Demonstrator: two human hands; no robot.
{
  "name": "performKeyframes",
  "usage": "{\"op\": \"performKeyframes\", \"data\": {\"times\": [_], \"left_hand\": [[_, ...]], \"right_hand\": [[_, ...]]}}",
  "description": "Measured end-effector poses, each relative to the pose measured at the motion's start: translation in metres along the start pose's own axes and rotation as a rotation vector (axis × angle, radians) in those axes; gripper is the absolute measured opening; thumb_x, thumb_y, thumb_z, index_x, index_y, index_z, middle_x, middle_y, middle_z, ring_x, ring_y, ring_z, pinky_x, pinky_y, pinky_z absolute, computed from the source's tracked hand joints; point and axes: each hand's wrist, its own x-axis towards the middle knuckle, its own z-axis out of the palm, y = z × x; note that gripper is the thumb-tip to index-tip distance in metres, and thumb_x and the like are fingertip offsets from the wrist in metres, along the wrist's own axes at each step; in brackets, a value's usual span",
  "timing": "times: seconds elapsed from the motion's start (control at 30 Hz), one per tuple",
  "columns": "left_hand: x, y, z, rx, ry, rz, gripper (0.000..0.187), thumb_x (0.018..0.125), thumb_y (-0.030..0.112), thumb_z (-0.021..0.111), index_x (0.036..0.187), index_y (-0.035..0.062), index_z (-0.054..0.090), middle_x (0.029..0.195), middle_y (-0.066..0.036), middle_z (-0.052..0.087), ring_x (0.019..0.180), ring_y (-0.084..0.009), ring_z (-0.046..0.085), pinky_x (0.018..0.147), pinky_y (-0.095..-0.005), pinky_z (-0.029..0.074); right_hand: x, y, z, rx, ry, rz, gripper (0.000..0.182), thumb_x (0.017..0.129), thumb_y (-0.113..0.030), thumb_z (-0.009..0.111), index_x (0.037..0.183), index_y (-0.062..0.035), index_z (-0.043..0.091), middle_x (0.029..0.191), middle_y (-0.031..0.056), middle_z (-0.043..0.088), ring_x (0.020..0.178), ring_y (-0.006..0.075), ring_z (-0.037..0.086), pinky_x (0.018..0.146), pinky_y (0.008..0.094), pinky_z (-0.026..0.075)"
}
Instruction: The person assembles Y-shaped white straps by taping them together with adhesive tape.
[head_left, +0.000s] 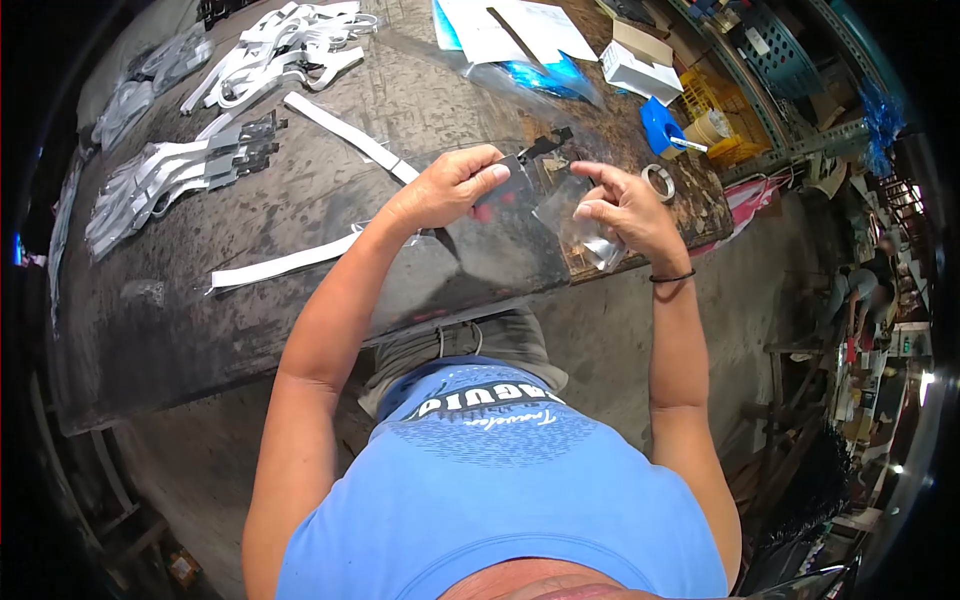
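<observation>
My left hand (450,188) is closed, with thumb and fingers pinching a dark flat strip (517,178). A black clip-like piece (546,144) sticks out at the strip's far end. My right hand (636,215) is just to the right, its index finger and thumb curved with a gap between them. A crumpled clear plastic bag (597,246) hangs at its lower fingers, which seem to hold it; the grip is partly hidden. Two white straps (335,128) (285,267) lie on the table left of my left hand, and their near ends run beneath it.
On the worktable (200,330) lie a stack of white straps with dark ends (185,175) and a heap of white straps (285,50). Papers (520,35), a white box (640,65), a blue tape dispenser (662,128) and a tape roll (658,182) sit farther back. A person (862,290) bends at far right.
</observation>
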Motion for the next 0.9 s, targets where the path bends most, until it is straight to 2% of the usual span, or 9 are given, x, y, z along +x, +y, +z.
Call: {"op": "performKeyframes", "data": {"times": [0.07,0.1,0.13,0.23,0.37,0.5,0.6,0.7,0.9], "left_hand": [[0.000,0.009,-0.001,0.035,-0.037,-0.029,0.025,0.101,0.028,0.050,0.096,0.0049,0.060,0.078,-0.003,0.063,0.057,-0.0088,0.057,0.054,-0.0259,0.049],[0.001,0.008,-0.002,0.051,-0.054,-0.051,0.026,0.101,0.028,0.049,0.097,0.0052,0.060,0.077,-0.003,0.063,0.058,-0.0087,0.056,0.054,-0.0255,0.048],[0.002,0.008,-0.002,0.067,-0.068,-0.074,0.026,0.102,0.029,0.049,0.098,0.0055,0.060,0.076,-0.003,0.063,0.058,-0.0086,0.056,0.055,-0.0251,0.047],[0.003,0.011,0.001,0.053,-0.056,-0.066,0.026,0.102,0.030,0.048,0.097,0.0064,0.060,0.073,-0.002,0.061,0.058,-0.0077,0.053,0.055,-0.0240,0.045],[0.004,0.010,0.002,0.070,-0.059,-0.076,0.025,0.101,0.030,0.050,0.100,0.0074,0.060,0.071,-0.001,0.059,0.059,-0.0070,0.051,0.055,-0.0232,0.043],[0.002,0.013,0.004,0.076,-0.009,-0.127,0.023,0.100,0.029,0.052,0.104,0.0078,0.060,0.071,0.000,0.057,0.059,-0.0062,0.050,0.054,-0.0230,0.042],[-0.002,0.016,0.006,0.076,0.026,-0.153,0.023,0.099,0.029,0.053,0.104,0.0074,0.060,0.071,0.000,0.058,0.058,-0.0058,0.050,0.053,-0.0230,0.041],[-0.001,0.021,0.003,0.106,-0.006,-0.180,0.024,0.099,0.028,0.054,0.109,0.0064,0.059,0.069,0.001,0.056,0.059,-0.0056,0.050,0.052,-0.0223,0.041],[-0.004,0.022,-0.001,0.150,-0.036,-0.192,0.028,0.099,0.027,0.055,0.115,0.0055,0.061,0.067,0.001,0.057,0.057,-0.0049,0.051,0.051,-0.0210,0.041]], "right_hand": [[-0.005,0.010,-0.003,-0.052,0.063,0.052,0.036,0.085,-0.008,0.070,0.119,-0.0018,0.059,0.081,0.0005,0.067,0.058,0.0004,0.048,0.048,0.0169,0.035],[-0.009,0.011,-0.004,0.023,0.039,0.016,0.025,0.086,-0.011,0.069,0.108,-0.0012,0.063,0.081,0.0026,0.067,0.067,0.0053,0.058,0.055,0.0169,0.042],[-0.012,0.010,-0.004,0.028,0.041,0.014,0.025,0.086,-0.011,0.069,0.108,-0.0012,0.063,0.081,0.0026,0.067,0.067,0.0053,0.058,0.055,0.0169,0.042],[-0.018,0.001,0.003,0.216,0.043,-0.072,0.033,0.087,-0.010,0.067,0.119,-0.0045,0.060,0.087,0.0022,0.068,0.068,0.0037,0.055,0.057,0.0178,0.041],[-0.012,0.000,0.010,0.202,0.050,-0.186,0.050,0.087,-0.007,0.065,0.134,-0.0039,0.049,0.090,0.0040,0.068,0.077,0.0065,0.059,0.061,0.0196,0.046],[-0.001,0.016,0.012,0.236,0.085,-0.172,0.048,0.087,-0.007,0.065,0.132,-0.0029,0.049,0.090,0.0044,0.067,0.077,0.0088,0.062,0.064,0.0213,0.049],[0.000,0.027,0.008,0.240,0.099,-0.061,0.033,0.087,-0.009,0.066,0.118,-0.0013,0.058,0.086,0.0028,0.066,0.074,0.0093,0.062,0.064,0.0219,0.049],[-0.008,0.025,0.001,0.178,0.172,-0.034,0.014,0.089,-0.015,0.067,0.088,-0.0012,0.066,0.077,-0.0010,0.063,0.071,0.0064,0.059,0.063,0.0222,0.047],[-0.011,0.034,-0.009,0.094,0.202,-0.099,0.014,0.091,-0.017,0.066,0.086,-0.0041,0.063,0.074,-0.0037,0.058,0.067,0.0050,0.053,0.061,0.0216,0.044]]}}
